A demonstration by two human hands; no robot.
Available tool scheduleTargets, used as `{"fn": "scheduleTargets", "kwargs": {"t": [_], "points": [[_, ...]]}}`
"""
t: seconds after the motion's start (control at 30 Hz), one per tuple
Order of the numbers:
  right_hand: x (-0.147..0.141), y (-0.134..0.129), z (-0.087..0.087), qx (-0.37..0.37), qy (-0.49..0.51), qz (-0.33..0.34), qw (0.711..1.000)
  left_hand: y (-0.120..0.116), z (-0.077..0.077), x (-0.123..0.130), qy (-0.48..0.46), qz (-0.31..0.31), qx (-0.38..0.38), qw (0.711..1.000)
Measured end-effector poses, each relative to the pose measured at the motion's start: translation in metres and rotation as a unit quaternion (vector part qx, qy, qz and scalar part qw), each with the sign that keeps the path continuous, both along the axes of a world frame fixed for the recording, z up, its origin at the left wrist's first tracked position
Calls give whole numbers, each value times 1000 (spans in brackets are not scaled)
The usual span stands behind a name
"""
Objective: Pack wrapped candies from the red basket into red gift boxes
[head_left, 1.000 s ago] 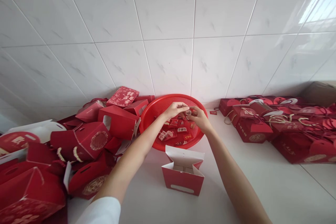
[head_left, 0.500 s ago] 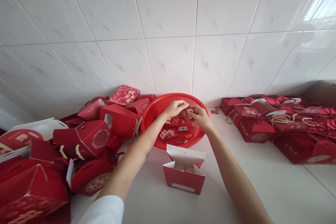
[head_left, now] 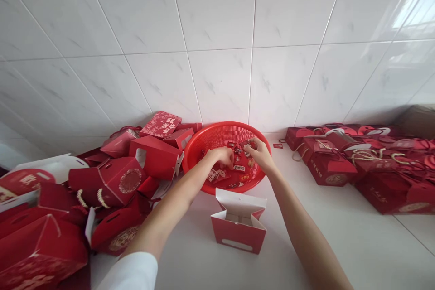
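Observation:
A red plastic basket with a perforated wall holds several small wrapped candies, mostly red with white print. Over its left half, my left hand reaches down among the candies with fingers curled; whatever lies in them is hidden. My right hand, at the basket's right side, pinches a small wrapped candy between thumb and fingers. Between my forearms, in front of the basket, a red gift box stands upright with its top flaps apart and white inside showing.
Red gift boxes are heaped at the left, close against the basket. More red boxes with cord handles stand in rows at the right. A small red packet lies on the white counter near the tiled wall.
My left hand has dropped from above the basket's middle, moving left and down into the candies. My right hand stays nearly in place, still pinching. The gift box has not moved.

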State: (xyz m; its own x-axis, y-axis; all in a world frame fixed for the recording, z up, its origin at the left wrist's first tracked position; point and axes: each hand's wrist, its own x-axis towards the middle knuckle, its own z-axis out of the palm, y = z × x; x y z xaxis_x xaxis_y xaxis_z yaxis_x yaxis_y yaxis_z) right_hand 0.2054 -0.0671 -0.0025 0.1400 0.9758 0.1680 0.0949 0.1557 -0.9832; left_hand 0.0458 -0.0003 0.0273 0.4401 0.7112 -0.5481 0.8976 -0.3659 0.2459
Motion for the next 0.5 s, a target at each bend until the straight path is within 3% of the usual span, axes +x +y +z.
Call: {"fn": "scheduleTargets", "kwargs": {"t": [0.17, 0.27, 0.37, 0.5], "points": [[-1, -4, 3, 3, -6, 19, 1000, -20, -15, 23, -57, -169, 58, 982], [0, -3, 3, 0, -6, 14, 1000, -27, -27, 37, -23, -213, 105, 971], [0, -2, 1, 1, 1, 14, 1000, -24, -28, 40, -9, -218, 128, 967], [1, 1, -3, 6, 9, 6, 1000, -9, -10, 26, -27, -121, 141, 982]]}}
